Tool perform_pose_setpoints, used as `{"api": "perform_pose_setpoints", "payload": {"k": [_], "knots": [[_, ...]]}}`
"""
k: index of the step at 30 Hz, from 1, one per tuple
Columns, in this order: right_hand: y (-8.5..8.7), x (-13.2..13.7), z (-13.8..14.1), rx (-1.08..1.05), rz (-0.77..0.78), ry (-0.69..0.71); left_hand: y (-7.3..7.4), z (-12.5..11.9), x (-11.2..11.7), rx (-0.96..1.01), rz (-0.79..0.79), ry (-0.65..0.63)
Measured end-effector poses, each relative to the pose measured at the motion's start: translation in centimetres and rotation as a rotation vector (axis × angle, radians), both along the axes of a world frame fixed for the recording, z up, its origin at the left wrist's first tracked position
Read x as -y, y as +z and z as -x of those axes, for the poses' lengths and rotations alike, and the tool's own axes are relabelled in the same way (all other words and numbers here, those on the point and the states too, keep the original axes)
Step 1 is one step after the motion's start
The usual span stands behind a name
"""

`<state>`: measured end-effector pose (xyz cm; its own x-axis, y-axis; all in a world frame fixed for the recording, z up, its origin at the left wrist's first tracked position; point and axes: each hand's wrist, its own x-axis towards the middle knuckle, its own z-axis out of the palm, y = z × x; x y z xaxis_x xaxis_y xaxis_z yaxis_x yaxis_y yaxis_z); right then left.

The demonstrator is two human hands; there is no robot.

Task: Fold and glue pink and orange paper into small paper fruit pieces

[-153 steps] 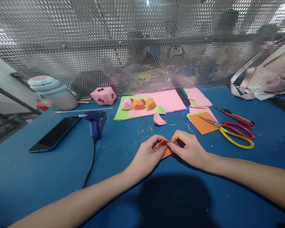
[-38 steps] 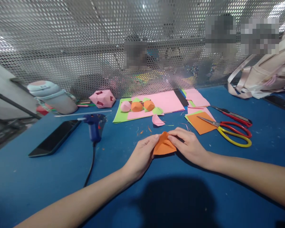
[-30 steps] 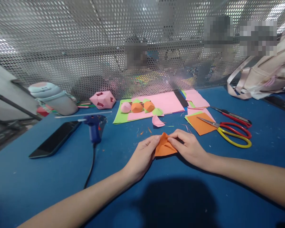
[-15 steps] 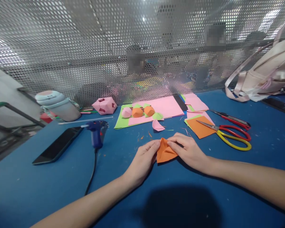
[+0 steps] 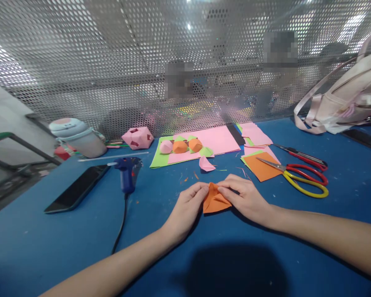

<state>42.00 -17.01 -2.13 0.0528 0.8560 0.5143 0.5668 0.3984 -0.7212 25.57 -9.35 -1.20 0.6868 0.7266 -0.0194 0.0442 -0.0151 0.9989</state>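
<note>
Between my two hands is a creased piece of orange paper [image 5: 217,201], its folds rising toward the far side. My left hand [image 5: 187,207] pinches its left corner between thumb and fingers. The right side is gripped by my right hand [image 5: 247,197], thumb pressed on top; the fingertips beneath the paper are hidden. Just beyond my hands lies a small folded pink paper piece [image 5: 206,164]. Folded orange paper pieces [image 5: 179,147] sit with pink and green ones on a pink sheet [image 5: 221,139] farther back.
Scissors [image 5: 307,178] rest partly on square orange paper [image 5: 261,166] at right, near a utility knife [image 5: 306,156]. To the left are a blue glue gun [image 5: 127,175] with its cord and a phone [image 5: 78,189]. A perforated metal panel [image 5: 136,53] stands behind, with a bag [image 5: 349,95] at right.
The orange paper has tipped slightly, and its front edge looks flatter and wider. Both hands keep their hold in nearly the same place.
</note>
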Motion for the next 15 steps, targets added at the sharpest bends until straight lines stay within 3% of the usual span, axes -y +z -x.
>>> {"api": "perform_pose_setpoints", "payload": {"k": [15], "knots": [[0.78,0.2,-0.18,-0.103,0.157,0.1,0.44,0.08,0.12,-0.054,-0.089,0.037]]}}
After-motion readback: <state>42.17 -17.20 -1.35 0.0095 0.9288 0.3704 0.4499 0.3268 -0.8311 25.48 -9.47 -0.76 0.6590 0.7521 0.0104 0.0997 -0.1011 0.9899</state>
